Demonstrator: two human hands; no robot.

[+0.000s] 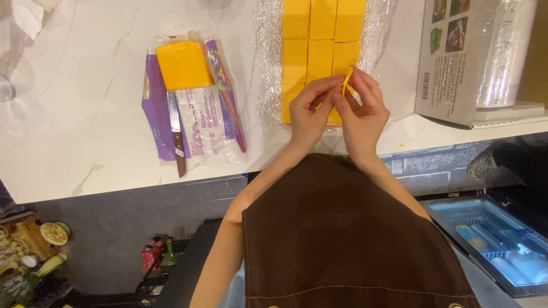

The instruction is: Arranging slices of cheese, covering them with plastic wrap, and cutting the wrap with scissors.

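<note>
Both hands meet over the near end of a sheet of clear plastic wrap (267, 63) that carries several square slices of orange cheese (319, 54) laid in rows. My left hand (308, 117) and my right hand (361, 111) pinch one thin cheese slice (346, 82) between their fingertips, holding it on edge just above the nearest row. To the left, a block of orange cheese (184, 64) rests on its opened purple and white wrapper (197, 117), with a brown-handled knife (177, 134) lying on that wrapper.
All of this lies on a white marbled counter (85, 125). A boxed roll of plastic wrap (474, 57) stands at the right. The counter's front edge runs just past my wrists; a dark brown apron (342, 239) fills the view below it.
</note>
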